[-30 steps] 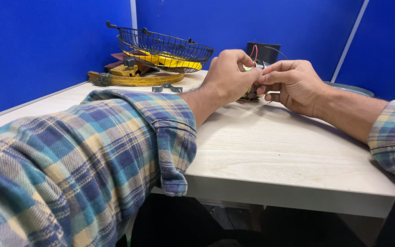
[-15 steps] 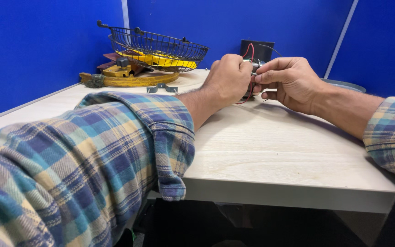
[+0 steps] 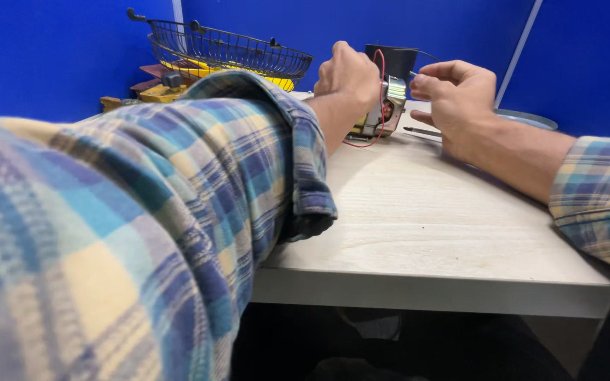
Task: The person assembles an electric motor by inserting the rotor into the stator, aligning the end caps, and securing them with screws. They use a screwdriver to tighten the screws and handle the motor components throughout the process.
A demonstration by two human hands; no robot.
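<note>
Your left hand (image 3: pixel 347 74) is clamped around a small metal motor part (image 3: pixel 384 107) with a red wire (image 3: pixel 378 70), upper centre of the frame, on the pale table (image 3: pixel 418 219). Your right hand (image 3: pixel 457 95), just beside it, pinches its fingertips together near the part's top. A wire basket (image 3: pixel 227 53) sits upper left.

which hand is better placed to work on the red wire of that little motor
Right, probably. The left hand is wrapped around the small motor, steadying it on the table, while the right hand hovers beside it with fingertips pinched near the red wire.
</note>
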